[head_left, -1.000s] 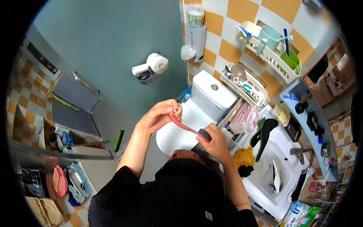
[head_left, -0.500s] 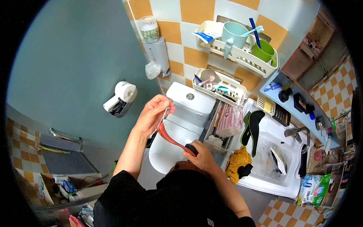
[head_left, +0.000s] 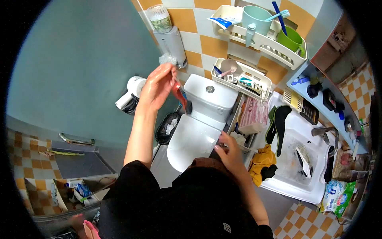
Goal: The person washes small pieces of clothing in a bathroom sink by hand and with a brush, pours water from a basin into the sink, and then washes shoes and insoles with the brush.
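Note:
My left hand [head_left: 159, 85] is raised in front of the grey door, its fingers closed on the loop end of a red-handled brush [head_left: 178, 94]. The brush hangs down from it, its dark end beside the toilet tank [head_left: 211, 95]. Over the right edge of the closed toilet lid [head_left: 193, 139], my right hand [head_left: 230, 152] is empty with its fingers apart. Below the brush, a black waste bin [head_left: 162, 133] with white paper stands left of the toilet.
To the right, a white sink [head_left: 292, 175] holds a shoe [head_left: 304, 161] in sudsy water. A black insole [head_left: 279, 123] and a yellow cloth [head_left: 262, 161] lie on its left edge. Wall racks [head_left: 278, 49] hold cups. A paper roll holder [head_left: 129, 95] is on the door.
My right hand has let go of the brush and moved right and down. My left hand has risen, and the brush now hangs from it near the tank. The view has shifted slightly.

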{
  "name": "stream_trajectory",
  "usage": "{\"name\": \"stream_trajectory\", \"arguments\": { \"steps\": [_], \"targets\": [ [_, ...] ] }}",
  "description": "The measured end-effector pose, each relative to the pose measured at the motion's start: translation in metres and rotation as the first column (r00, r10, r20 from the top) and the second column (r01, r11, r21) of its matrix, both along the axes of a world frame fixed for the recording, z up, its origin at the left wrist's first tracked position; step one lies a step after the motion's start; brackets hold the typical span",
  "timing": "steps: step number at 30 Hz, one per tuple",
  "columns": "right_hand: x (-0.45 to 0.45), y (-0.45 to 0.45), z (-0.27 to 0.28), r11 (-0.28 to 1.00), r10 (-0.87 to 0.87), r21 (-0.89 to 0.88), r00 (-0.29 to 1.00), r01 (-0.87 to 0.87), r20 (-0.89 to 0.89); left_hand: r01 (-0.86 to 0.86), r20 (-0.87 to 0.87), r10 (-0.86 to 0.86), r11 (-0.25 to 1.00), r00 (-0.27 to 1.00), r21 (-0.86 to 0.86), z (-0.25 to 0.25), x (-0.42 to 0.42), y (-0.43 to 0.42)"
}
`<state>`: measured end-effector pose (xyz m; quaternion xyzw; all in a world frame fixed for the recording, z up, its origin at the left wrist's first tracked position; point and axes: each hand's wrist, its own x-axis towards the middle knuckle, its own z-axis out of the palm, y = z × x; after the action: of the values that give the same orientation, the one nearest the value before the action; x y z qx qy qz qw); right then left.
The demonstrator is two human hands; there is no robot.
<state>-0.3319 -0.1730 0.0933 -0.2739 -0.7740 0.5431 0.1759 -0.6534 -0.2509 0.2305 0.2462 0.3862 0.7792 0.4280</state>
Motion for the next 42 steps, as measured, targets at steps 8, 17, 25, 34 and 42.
{"name": "stream_trajectory", "arguments": {
  "steps": [8,17,25,34,42],
  "targets": [
    [0.113,-0.001,0.006,0.962,-0.184,-0.169,0.965,0.216,0.187,-0.424,0.019,0.431,0.894,0.902,-0.143,-0.047,-0.089,0.067],
    [0.162,-0.020,0.002,0.836,-0.473,-0.221,0.864,0.502,0.175,-0.724,-0.365,0.645,0.675,0.671,-0.139,-0.099,-0.188,0.173],
    [0.169,-0.028,0.003,0.783,-0.543,-0.251,0.823,0.569,0.170,-0.947,-0.885,0.452,0.320,0.111,0.044,-0.099,-0.184,0.190],
    [0.169,-0.029,-0.004,0.779,-0.560,-0.226,0.811,0.585,0.168,-0.881,-0.957,0.028,0.384,-0.287,0.276,-0.098,-0.214,0.186],
    [0.174,-0.023,0.001,0.810,-0.555,-0.118,0.816,0.574,0.161,-0.856,-0.851,-0.335,0.467,-0.405,0.224,-0.092,-0.228,0.173]
  ]
}}
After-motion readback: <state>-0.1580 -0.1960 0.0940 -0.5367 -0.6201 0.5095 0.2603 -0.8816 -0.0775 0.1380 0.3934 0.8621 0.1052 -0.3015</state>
